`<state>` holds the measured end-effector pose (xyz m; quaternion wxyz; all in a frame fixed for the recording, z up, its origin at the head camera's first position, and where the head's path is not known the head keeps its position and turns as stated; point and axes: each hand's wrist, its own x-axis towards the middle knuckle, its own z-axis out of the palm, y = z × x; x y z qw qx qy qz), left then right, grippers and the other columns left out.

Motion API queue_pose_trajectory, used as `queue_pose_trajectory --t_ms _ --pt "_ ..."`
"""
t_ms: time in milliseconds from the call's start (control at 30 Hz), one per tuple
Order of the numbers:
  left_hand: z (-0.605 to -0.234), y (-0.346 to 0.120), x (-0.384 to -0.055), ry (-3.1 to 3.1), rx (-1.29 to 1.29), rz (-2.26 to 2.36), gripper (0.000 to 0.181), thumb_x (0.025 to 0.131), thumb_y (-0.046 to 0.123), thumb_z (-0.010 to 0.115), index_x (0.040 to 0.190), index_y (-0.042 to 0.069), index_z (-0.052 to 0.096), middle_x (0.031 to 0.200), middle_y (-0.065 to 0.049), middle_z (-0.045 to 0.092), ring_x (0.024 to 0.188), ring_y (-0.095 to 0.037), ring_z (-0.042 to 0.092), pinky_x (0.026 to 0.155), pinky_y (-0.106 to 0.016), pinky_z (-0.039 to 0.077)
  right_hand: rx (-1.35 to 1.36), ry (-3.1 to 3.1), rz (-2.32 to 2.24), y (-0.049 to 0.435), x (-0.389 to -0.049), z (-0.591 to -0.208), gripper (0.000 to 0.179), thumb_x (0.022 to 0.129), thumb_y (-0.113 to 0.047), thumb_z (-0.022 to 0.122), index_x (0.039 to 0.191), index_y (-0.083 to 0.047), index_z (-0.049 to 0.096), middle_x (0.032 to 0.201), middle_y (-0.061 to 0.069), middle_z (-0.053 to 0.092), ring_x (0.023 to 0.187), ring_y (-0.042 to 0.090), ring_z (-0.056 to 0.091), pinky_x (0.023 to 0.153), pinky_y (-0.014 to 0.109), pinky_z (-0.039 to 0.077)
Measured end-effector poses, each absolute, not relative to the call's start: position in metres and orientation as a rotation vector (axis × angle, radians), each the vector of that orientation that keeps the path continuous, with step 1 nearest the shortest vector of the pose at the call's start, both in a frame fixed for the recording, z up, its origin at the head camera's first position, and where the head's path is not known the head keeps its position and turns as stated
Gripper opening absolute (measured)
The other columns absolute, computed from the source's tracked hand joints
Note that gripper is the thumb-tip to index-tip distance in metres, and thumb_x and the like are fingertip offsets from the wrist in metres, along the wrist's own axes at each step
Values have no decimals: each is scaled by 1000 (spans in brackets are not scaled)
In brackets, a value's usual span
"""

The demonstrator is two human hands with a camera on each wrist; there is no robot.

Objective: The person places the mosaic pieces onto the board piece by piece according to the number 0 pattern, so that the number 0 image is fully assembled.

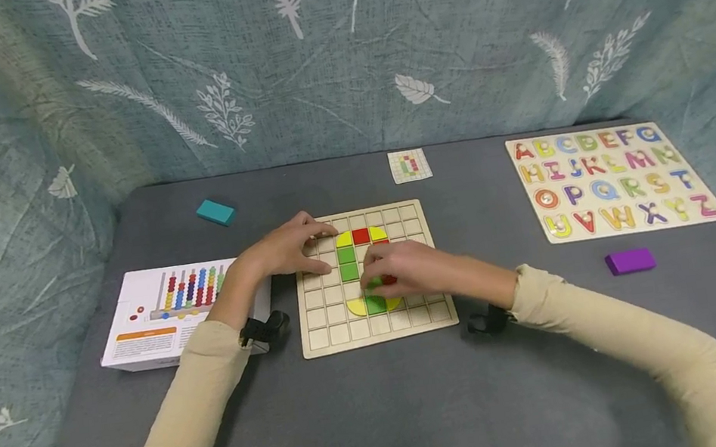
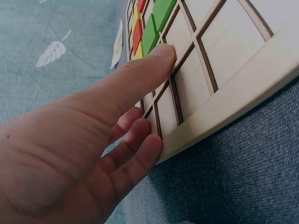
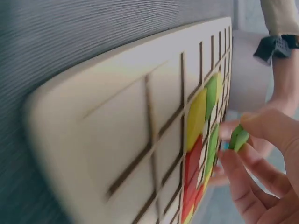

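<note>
A wooden grid board [image 1: 316,317] lies on the table with flat coloured tiles set in its squares. Two green tiles [image 1: 347,263] run down the left of the pattern. A red tile [image 1: 360,236] sits at the top between yellow rounded tiles, and another green tile [image 1: 376,304] is at the bottom between yellow ones. My left hand [image 1: 289,248] rests on the board's upper left, thumb and fingertips touching the wood. Above the pattern, my right hand [image 1: 405,266] pinches a small green tile [image 3: 239,138] between thumb and fingers. That hand hides part of the pattern's right side in the head view.
A small pattern card [image 1: 410,166] lies behind the board. On the left are a white box [image 1: 136,304] with an abacus picture and a teal block [image 1: 215,212]. An alphabet puzzle board [image 1: 613,180] and a purple block [image 1: 630,261] lie on the right.
</note>
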<state>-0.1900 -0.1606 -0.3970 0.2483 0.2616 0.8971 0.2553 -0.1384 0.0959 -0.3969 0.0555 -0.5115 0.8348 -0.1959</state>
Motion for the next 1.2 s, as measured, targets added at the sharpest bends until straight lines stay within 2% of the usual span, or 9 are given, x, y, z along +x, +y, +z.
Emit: queue_pose_trajectory --t_ms 367,700,1200 --pt "-399 -160 -190 2471 731 670 61 87 27 74 142 14 49 116 -11 43 100 -24 44 83 -39 39 -1596 2566 -552 61 -139 -411 6 88 -17 71 94 -16 74 96 1 64 73 10 61 65 20 48" --pt "-398 -160 -190 2468 716 667 61 88 28 73 142 15 49 117 -10 43 103 -24 45 86 -40 40 -1552 2609 -527 59 -139 -412 8 88 -18 72 95 -14 74 96 2 64 72 10 60 63 17 46" --pt "-397 -159 -189 2474 711 680 61 87 27 74 141 15 50 117 -10 43 103 -24 46 87 -40 41 -1556 2592 -566 60 -137 -413 7 89 -16 72 95 -13 73 93 3 62 71 10 56 64 18 46"
